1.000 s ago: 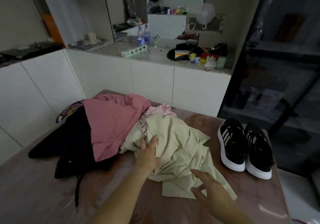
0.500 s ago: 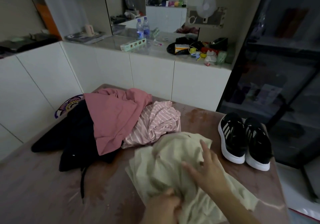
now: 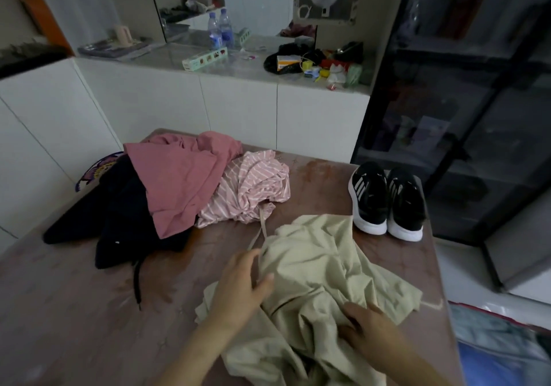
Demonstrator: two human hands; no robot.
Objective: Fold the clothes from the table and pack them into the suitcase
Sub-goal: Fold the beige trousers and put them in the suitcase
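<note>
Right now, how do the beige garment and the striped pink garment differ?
The beige garment is plain; the striped pink garment has white stripes. The beige garment lies near, with the left hand and right hand on it; the striped pink garment lies farther back, no hand on it, partly under a plain pink garment. Both are crumpled and unfolded on the table.

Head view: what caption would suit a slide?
Left hand and right hand handle a crumpled beige garment on the table near black sneakers.
</note>
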